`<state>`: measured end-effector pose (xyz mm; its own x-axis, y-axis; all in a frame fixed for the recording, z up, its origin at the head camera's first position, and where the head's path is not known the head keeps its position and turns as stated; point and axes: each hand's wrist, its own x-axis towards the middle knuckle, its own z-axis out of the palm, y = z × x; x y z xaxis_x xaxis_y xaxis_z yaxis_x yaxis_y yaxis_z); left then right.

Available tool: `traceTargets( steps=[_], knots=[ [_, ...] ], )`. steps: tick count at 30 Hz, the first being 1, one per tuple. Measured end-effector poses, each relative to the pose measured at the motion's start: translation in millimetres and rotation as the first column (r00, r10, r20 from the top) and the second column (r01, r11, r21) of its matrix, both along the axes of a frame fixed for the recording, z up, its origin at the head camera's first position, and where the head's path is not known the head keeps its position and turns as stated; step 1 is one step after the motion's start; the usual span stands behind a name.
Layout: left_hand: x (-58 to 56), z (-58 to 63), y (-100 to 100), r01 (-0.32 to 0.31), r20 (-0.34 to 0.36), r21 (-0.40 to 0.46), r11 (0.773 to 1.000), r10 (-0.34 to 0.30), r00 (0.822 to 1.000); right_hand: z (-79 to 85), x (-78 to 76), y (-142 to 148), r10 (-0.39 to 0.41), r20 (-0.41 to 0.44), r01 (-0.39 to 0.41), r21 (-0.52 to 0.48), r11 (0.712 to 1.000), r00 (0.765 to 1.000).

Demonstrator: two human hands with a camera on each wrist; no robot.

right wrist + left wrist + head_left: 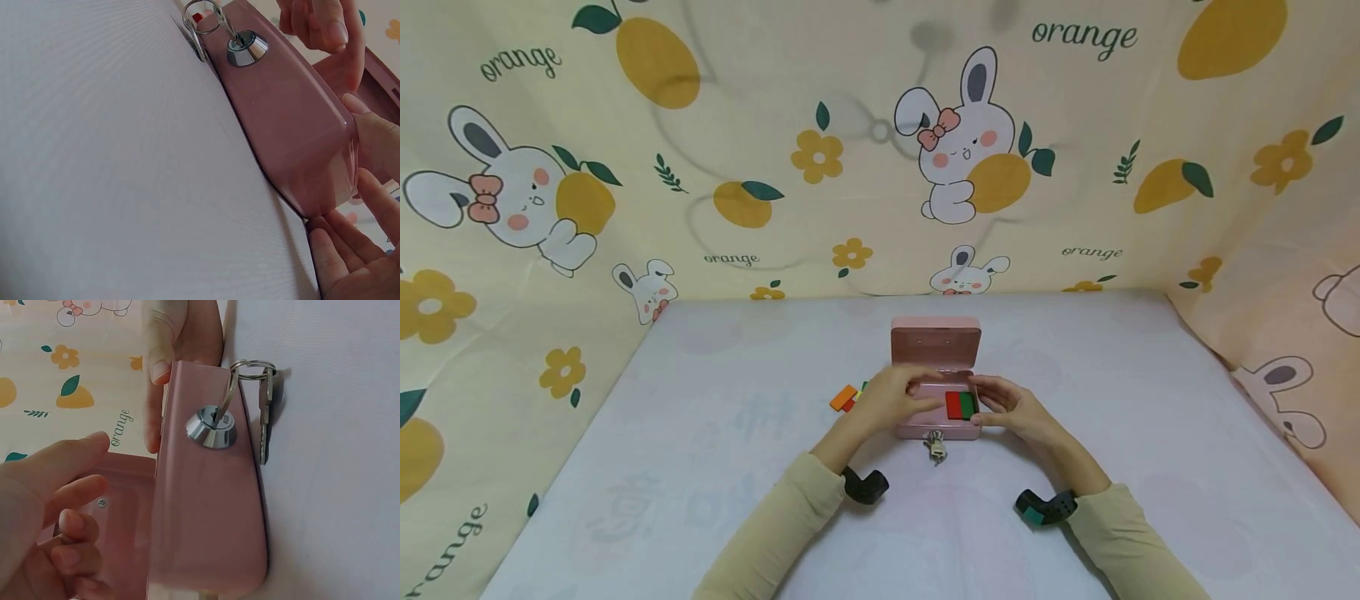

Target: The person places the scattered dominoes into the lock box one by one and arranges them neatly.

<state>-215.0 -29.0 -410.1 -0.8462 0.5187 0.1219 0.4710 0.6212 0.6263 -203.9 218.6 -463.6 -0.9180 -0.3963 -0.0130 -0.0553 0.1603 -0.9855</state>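
Observation:
A pink metal cash box [912, 432] stands on the table with its lid [935, 346] raised. Inside, toward the right end, lie a red block [953, 406] and a green block [967, 406], flat and side by side. My left hand [887, 402] hovers over the box's left part; its fingers curl loosely, and the left wrist view shows nothing held. With thumb at the rim and fingers against the end wall, my right hand [1018, 412] holds the box's right end. A key sits in the front lock [212, 428], another key [265, 419] hanging from its ring.
Left of the box, partly hidden by my left hand, lies a small group of blocks, including an orange block [843, 397]. A white cloth [760, 500] covers the table. A patterned curtain [850, 75] hangs behind and along both sides.

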Motion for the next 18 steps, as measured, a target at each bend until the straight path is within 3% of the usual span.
traceTargets(
  steps=[6, 18],
  knots=[
    [3.3, 4.8, -6.9, 0.016, -0.02, 0.016, 1.0, -0.015, 1.0, 0.9, 0.4, -1.0, -0.011, 0.0, 0.011, 0.032, 0.999, 1.0],
    [1.4, 7.8, -22.3, 0.041, 0.01, 0.075, 0.996, -0.042, 0.999, -0.1, 0.0, -0.4, -0.013, -0.008, 0.013, 0.038, 0.999, 1.0]
  ],
)
